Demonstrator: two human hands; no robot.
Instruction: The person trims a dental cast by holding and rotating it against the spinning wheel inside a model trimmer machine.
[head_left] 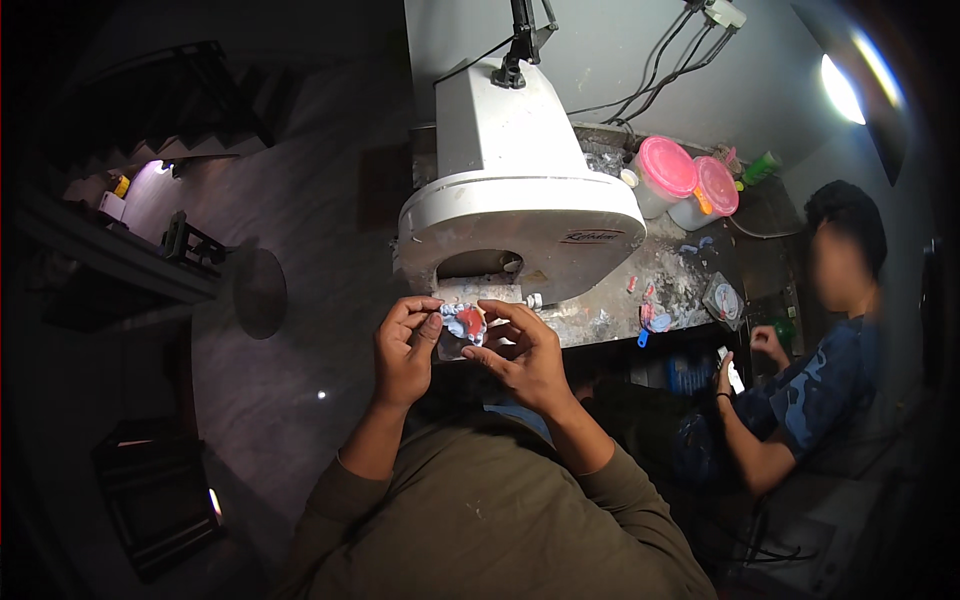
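I see two pink-lidded tubs near the wall; a green bottle beside them; at my screen's right, a person in a patterned blue shirt.

A small, messy workshop
Signs: a white bench machine at 12 o'clock, pink-lidded plastic tubs at 2 o'clock, a table spattered with pale residue towards 3.

Dark script label on the rounded front of the white machine
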